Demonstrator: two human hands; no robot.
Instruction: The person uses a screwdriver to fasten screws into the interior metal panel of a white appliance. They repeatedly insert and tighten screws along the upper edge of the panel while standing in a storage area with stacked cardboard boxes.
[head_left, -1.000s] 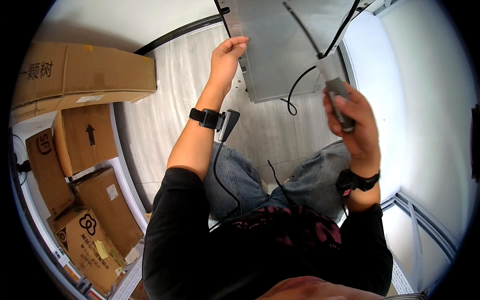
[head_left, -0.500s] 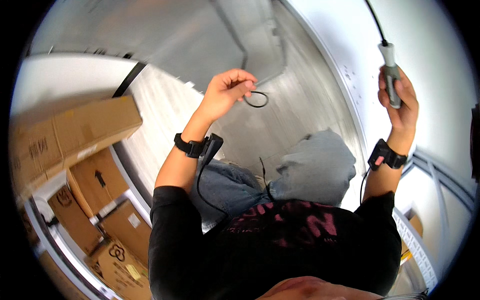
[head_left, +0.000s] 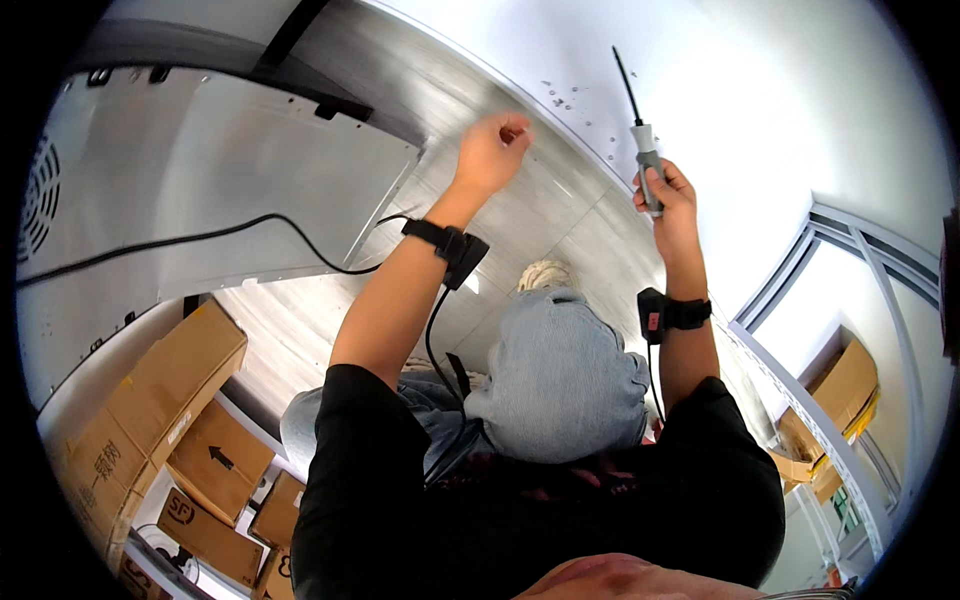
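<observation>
My right hand [head_left: 668, 192] is wrapped round the grey handle of a screwdriver [head_left: 646, 150], whose long black shaft points up and away over a white surface [head_left: 740, 130]. Several small screws [head_left: 570, 100] lie scattered on that surface, left of the shaft. Over the floor, my left hand [head_left: 490, 155] is closed with its fingers curled toward the thumb. Whatever it may hold is hidden. To its left stands a large silver metal case [head_left: 230, 170] with a round slotted vent. A black cable [head_left: 270, 217] crosses the case and passes at my left forearm.
Stacked cardboard boxes [head_left: 215, 455] fill the lower left. At right are a grey metal frame [head_left: 800, 400] and an opened carton [head_left: 845, 385]. My bent knee [head_left: 565, 370] is below my hands. Both wrists carry black strapped devices [head_left: 460, 255] with wires.
The view has turned, bringing the case's vented side and the screws into sight. The cable loop by my left fingers no longer shows there. My right hand still grips the screwdriver.
</observation>
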